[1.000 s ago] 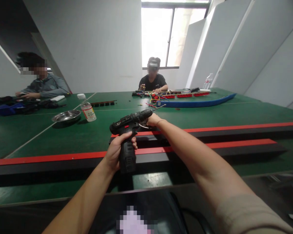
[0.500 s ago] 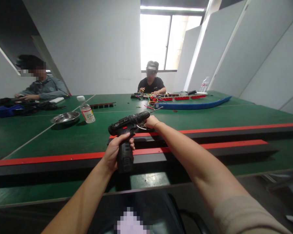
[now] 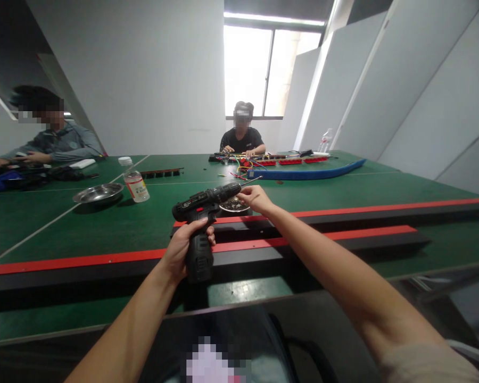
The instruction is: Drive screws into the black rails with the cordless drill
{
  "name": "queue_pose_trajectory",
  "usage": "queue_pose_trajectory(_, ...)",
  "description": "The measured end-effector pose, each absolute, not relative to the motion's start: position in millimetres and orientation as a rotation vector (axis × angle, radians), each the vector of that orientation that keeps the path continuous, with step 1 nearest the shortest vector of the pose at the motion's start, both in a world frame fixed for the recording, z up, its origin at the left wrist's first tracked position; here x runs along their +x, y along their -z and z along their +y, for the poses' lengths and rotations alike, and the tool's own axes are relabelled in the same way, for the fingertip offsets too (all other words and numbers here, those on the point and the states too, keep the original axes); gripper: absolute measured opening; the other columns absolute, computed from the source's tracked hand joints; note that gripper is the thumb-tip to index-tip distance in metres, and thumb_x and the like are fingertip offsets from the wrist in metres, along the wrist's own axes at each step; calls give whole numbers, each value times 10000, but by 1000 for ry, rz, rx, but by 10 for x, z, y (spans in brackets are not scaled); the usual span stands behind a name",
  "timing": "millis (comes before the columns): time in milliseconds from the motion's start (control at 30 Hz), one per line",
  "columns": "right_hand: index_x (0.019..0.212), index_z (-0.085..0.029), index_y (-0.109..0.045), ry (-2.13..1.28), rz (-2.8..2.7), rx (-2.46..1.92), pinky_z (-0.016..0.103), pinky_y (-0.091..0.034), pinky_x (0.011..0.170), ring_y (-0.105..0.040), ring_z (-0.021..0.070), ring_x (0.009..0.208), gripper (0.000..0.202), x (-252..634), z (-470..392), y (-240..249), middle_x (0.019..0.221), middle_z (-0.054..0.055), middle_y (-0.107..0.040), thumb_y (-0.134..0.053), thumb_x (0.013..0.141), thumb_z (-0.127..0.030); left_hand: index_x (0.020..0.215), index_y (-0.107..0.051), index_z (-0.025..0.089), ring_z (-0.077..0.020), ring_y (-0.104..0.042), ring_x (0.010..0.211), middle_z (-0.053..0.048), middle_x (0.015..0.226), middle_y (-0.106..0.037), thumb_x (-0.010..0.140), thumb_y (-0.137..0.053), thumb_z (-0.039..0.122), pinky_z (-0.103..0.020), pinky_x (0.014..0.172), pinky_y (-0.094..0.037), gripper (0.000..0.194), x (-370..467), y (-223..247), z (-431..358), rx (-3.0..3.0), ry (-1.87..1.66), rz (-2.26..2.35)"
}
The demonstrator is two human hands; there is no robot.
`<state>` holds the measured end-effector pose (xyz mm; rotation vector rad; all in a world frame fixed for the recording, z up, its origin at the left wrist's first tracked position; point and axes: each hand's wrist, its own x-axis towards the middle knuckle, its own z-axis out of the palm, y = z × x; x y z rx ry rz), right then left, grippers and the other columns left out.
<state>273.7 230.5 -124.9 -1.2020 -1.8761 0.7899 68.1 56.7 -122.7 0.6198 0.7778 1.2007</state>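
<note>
A black cordless drill [image 3: 201, 255] is gripped round its handle by my left hand [image 3: 183, 242], its long bit pointing away to the right. My right hand [image 3: 257, 199] is at the right rim of a bowl of small dark parts [image 3: 235, 204], just below the drill's bit. Its fingertips are pinched together; whatever lies between them is too small to make out. Under both arms run long black bars with red top strips, one nearer [image 3: 75, 260] and one just beyond it [image 3: 343, 209].
On the green table [image 3: 175, 213] stand an empty steel dish [image 3: 98, 194] and a bottle [image 3: 135, 183] to the left. A curved blue strip [image 3: 311, 173] lies beyond, near wired red parts. Two people [image 3: 243, 138] sit across the table and at the far left.
My right hand has shifted slightly right and lifted from the bowl, so more of its contents shows. The drill stays in my left hand. The whole view has shifted a little.
</note>
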Motion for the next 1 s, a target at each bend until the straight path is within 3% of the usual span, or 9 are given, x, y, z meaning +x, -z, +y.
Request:
queue_pose_trajectory(167,800,-144,-731,-882,-1608,-1128,273,-423,591,-572,156,645,417,3347,1592,1256,760,73,-692,-718,794,-560,782,-645,105,-118,-600,588,-37,719,-611,832,-710,278,-220,548,-528,192,668,1253,541,761,-1156,819)
queue_pose_trajectory(267,763,-159,-703,-901,-1461,-1114,264,-403,566,-534,138,614,464,3639,1287,1340,702,47,-648,-718,783,-623,799,-663,102,-128,-618,599,-46,729,-638,809,-745,299,-232,570,-535,213,692,1264,527,884,-1163,869)
queue_pose_trajectory(500,785,-187,-667,-1156,-1054,-926,228,-393,538,-512,106,617,471,3810,1218,1490,726,8,-614,-896,598,-553,800,-676,102,-154,-642,603,-68,728,-664,783,-780,365,-238,553,-516,283,721,1283,493,1052,-1045,1004)
queue_pose_trajectory(1000,684,-195,-537,-1136,-1164,-951,244,-313,477,-421,92,519,551,3795,1175,1429,631,-15,-524,-753,691,-701,805,-678,90,-164,-645,600,-85,731,-671,749,-799,367,-246,542,-519,307,742,1205,409,1098,-995,1091)
